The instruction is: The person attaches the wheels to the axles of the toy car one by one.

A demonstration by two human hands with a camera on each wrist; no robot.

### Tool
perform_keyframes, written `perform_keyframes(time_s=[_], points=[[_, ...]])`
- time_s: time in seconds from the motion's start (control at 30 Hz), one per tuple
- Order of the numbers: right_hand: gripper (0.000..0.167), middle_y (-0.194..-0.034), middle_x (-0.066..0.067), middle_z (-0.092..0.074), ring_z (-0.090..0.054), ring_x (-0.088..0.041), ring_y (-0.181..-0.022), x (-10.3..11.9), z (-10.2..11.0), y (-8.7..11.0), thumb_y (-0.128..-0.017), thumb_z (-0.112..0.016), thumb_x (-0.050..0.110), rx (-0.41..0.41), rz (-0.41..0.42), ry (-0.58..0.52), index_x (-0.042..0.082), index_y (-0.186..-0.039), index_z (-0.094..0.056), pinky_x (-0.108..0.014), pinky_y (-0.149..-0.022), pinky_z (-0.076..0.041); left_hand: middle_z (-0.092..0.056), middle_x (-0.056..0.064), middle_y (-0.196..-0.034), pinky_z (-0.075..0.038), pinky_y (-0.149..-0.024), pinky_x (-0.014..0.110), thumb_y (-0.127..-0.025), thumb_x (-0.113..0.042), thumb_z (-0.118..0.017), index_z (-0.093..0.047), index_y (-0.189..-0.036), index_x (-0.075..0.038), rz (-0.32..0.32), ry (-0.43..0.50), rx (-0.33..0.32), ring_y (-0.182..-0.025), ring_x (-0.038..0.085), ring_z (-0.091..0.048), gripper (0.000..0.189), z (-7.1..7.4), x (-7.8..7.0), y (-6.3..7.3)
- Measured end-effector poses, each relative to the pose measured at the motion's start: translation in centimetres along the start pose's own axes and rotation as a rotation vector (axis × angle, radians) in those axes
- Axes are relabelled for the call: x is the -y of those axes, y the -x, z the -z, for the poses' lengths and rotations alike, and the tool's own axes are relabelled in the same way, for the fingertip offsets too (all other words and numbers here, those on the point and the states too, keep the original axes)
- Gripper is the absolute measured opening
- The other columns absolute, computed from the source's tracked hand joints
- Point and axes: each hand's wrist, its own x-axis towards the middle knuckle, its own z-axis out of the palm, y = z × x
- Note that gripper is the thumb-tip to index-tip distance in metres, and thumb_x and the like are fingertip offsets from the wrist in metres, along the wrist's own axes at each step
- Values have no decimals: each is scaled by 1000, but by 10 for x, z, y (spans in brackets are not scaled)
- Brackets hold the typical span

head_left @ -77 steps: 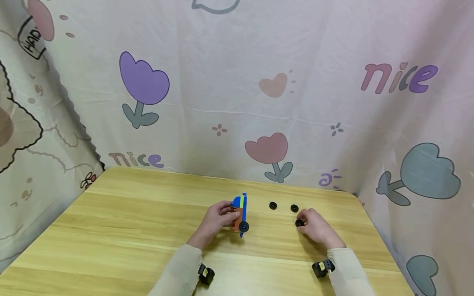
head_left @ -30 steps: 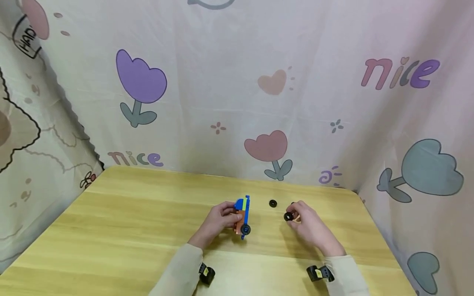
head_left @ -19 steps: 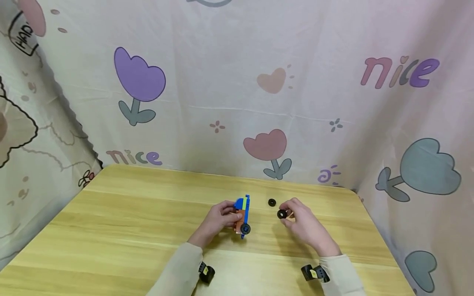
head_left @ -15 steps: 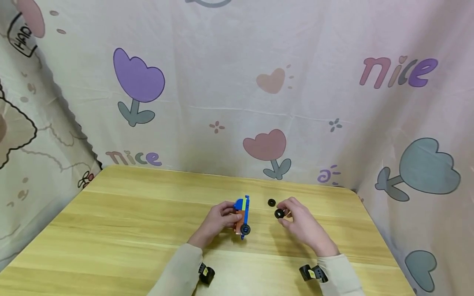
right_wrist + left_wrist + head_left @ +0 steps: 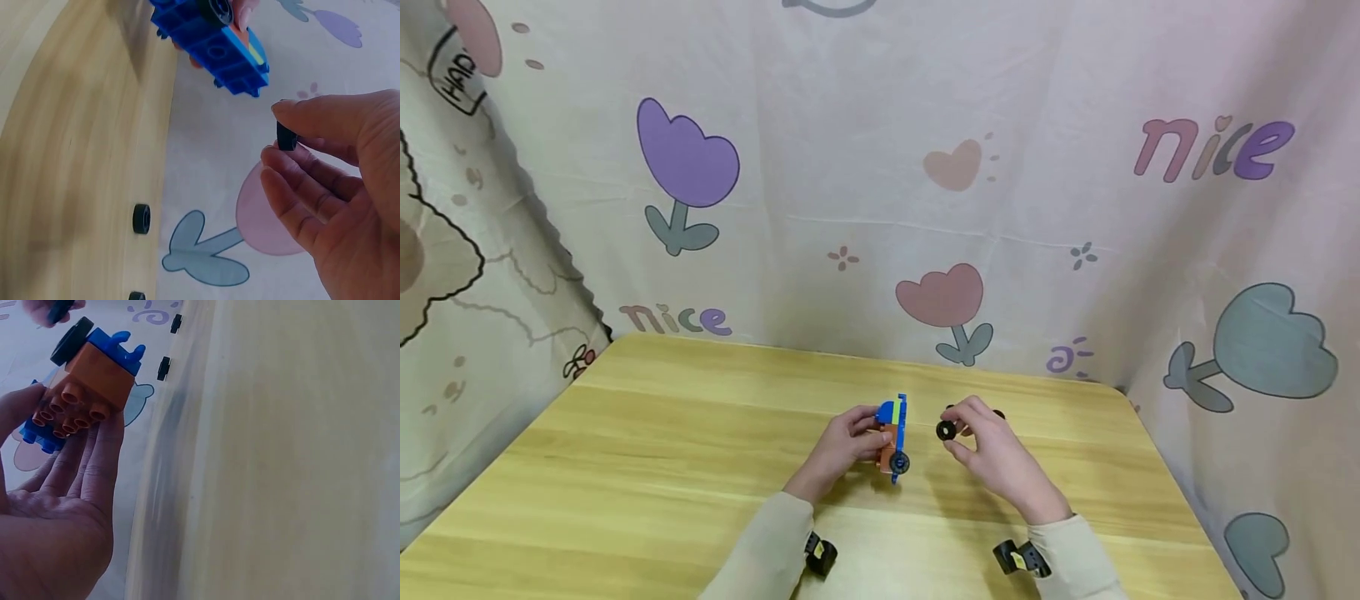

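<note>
My left hand [image 5: 844,446] grips a toy car [image 5: 891,437] built of blue, orange and yellow-green blocks, tipped on its side above the table. One black wheel [image 5: 898,462] sits on the car's near end; the blue underside [image 5: 215,47] shows in the right wrist view. To the right, my right hand [image 5: 992,454] pinches a loose black wheel [image 5: 946,430] between thumb and fingers, a short gap from the car. That same loose wheel [image 5: 287,136] stands edge-on in the right wrist view.
Two more black wheels lie on the wooden table [image 5: 662,433]: one wheel [image 5: 999,414] shows beyond my right hand, the other is mostly hidden behind the fingers. Both wheels [image 5: 164,369] appear in the left wrist view. A printed curtain [image 5: 820,167] hangs behind the table.
My right hand has picked up a wheel from the table's right side and carried it left towards the car. My left hand and the car have barely moved.
</note>
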Motion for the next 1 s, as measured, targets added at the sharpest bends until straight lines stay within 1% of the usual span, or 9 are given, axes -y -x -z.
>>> perform_keyframes(time_s=[0.17, 0.37, 0.57, 0.73, 0.93, 1.0], points=[[33, -105, 3, -58, -62, -16, -89, 7, -5, -3, -81, -79, 1, -20, 48, 11, 6, -112, -66, -35, -80, -54, -63, 19, -120, -56, -81, 41, -92, -17, -71, -46, -138, 6, 10, -18, -4, -101, 33, -65, 58, 0, 1, 3], [35, -106, 1, -59, -60, -18, -89, 16, -8, -7, -82, -79, 1, -50, 88, -6, 4, -114, -65, -37, -80, -54, -64, 16, -115, -56, -80, 40, -92, -17, -71, -47, -138, 4, 19, -13, 14, -99, 33, -65, 56, -1, 2, 1], [34, -104, 2, -58, -59, -16, -89, 19, -16, -12, -81, -79, 1, -55, 98, -25, 6, -111, -64, -36, -79, -54, -64, 17, -115, -57, -79, 40, -92, -16, -70, -48, -135, 6, 15, -14, 22, -96, 29, -66, 53, -4, -1, -1], [34, -105, 3, -57, -58, -13, -90, 19, -25, -15, -82, -79, 2, -40, 122, -40, 8, -111, -62, -30, -79, -53, -63, 16, -116, -57, -78, 39, -92, -13, -70, -49, -133, 6, 18, -2, 33, -94, 30, -66, 50, -4, -2, 0], [35, -106, 3, -55, -58, -12, -90, 20, -32, -17, -82, -80, 3, -38, 107, -41, 8, -111, -61, -28, -79, -52, -63, 18, -119, -57, -76, 39, -91, -12, -71, -49, -132, 6, 13, 8, 45, -92, 26, -66, 50, -3, -2, 0], [35, -107, 3, -54, -57, -11, -90, 21, -34, -18, -82, -79, 3, -35, 98, -39, 8, -112, -60, -28, -79, -52, -63, 18, -120, -57, -76, 39, -91, -12, -71, -50, -131, 6, 20, 8, 43, -91, 25, -66, 49, -3, -2, 1]])
